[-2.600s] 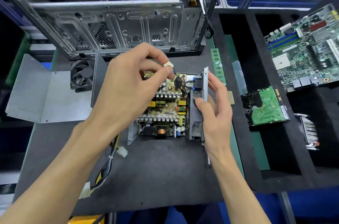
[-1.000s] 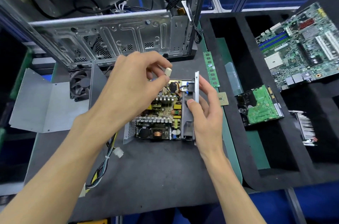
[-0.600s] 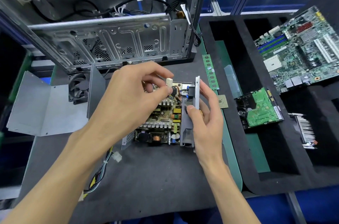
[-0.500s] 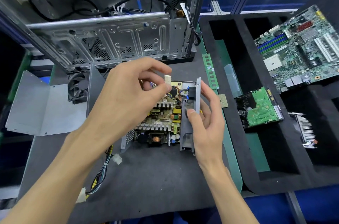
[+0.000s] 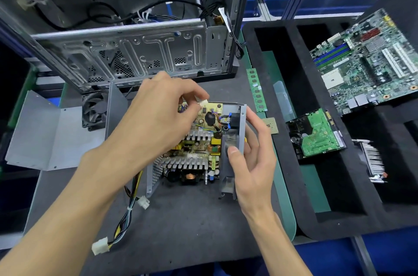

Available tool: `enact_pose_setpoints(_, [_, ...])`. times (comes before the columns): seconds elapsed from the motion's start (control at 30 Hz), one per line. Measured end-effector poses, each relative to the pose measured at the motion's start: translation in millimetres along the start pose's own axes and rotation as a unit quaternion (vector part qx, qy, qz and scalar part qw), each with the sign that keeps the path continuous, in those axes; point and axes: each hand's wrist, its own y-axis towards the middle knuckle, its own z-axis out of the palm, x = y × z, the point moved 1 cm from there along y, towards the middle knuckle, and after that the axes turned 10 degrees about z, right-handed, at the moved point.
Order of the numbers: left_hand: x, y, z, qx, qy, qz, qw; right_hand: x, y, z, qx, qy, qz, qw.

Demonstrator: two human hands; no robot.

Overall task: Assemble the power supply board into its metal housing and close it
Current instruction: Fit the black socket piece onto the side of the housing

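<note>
The power supply board (image 5: pixel 194 151), with silver heatsinks and yellow parts, sits inside its open grey metal housing (image 5: pixel 228 185) on the dark mat. My left hand (image 5: pixel 158 122) hovers over the board's far end and pinches a small white connector (image 5: pixel 203 102) between thumb and fingers. My right hand (image 5: pixel 251 151) grips the housing's upright right wall, thumb on the inside, fingers behind. The housing's grey lid (image 5: pixel 52 133) with its black fan (image 5: pixel 93 108) lies to the left. A bundle of yellow and black cables (image 5: pixel 126 214) with white plugs trails out at the front left.
An open computer case (image 5: pixel 135 49) stands behind the housing. A green memory stick (image 5: pixel 256 90) and a processor chip (image 5: pixel 271 125) lie right of it. A black foam tray (image 5: pixel 282 27) holds a motherboard (image 5: pixel 366 63), a hard drive (image 5: pixel 316 137) and a finned heatsink (image 5: pixel 371 160).
The white connector in my left hand has shifted slightly lower, closer to the board's far end. My right hand keeps its grip on the housing wall.
</note>
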Motion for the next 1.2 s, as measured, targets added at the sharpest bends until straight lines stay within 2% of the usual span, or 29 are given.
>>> enact_pose_setpoints(0.1, [2,2,1,0.02,0.019,0.003,1.0,-1,-1,0,0.005,0.001,-0.006,1.0])
enact_pose_setpoints(0.33, [2,5,2,0.016,0.073,-0.019,0.997,-5,-8,-3,0.013,-0.006,-0.047,0.999])
enact_pose_setpoints(0.6, [-2,6,-2,0.048,0.051,-0.039,0.997,-8,-13,-4,0.01,-0.02,-0.087,0.996])
enact_pose_setpoints(0.97, [-6,6,-9,0.063,0.047,-0.055,0.995,-6,-10,-5,0.032,-0.032,-0.099,0.994])
enact_pose_setpoints(1.2, [0,12,-11,0.083,-0.008,-0.056,0.995,-6,-7,-5,0.031,-0.036,-0.089,0.995])
